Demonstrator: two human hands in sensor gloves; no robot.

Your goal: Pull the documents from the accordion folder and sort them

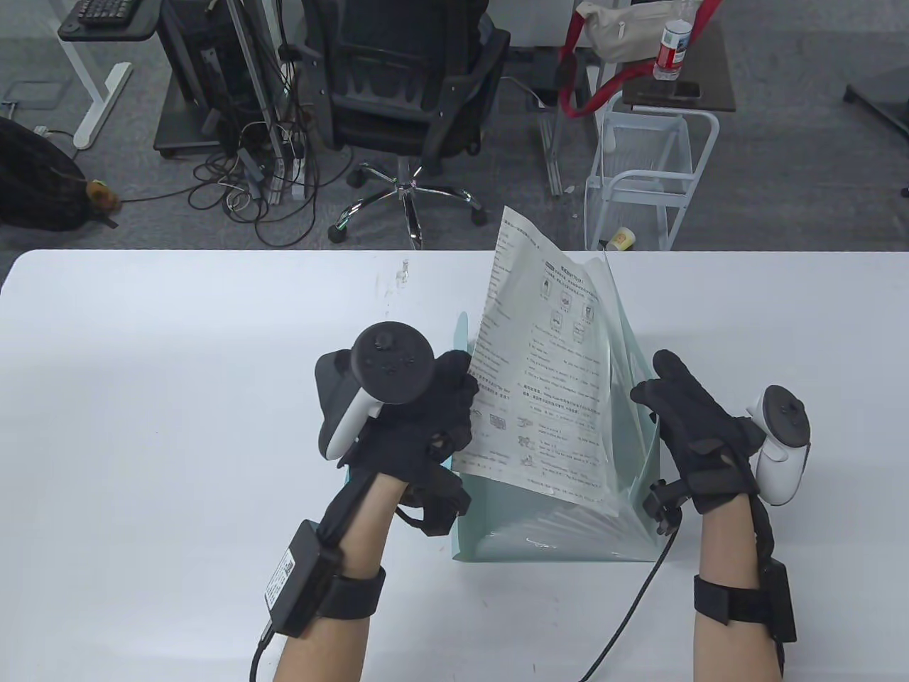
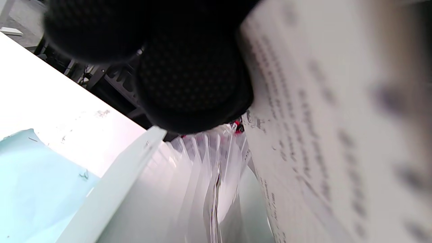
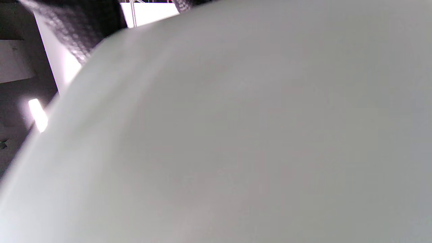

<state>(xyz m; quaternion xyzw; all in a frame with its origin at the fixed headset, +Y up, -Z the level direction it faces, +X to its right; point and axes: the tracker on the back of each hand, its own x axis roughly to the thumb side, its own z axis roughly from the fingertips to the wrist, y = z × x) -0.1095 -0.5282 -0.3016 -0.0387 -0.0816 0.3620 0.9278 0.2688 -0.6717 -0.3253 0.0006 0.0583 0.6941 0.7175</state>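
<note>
Fig.: my left hand [image 1: 419, 419] grip pinches worksheet [image 1: 547, 369], half out of accordion folder [image 1: 554, 526]; right hand [image 1: 692, 440] steadies folder, grip state unclear. Next: lift clear, lay on desk [image 1: 177, 391].

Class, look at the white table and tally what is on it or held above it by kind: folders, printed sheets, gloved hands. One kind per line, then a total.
Pale green plastic accordion folder: 1
White printed paper sheet, partly drawn out: 1
Black-gloved hands: 2, the left hand holding the sheet's edge and the right hand against the folder's side
Total: 4
</note>
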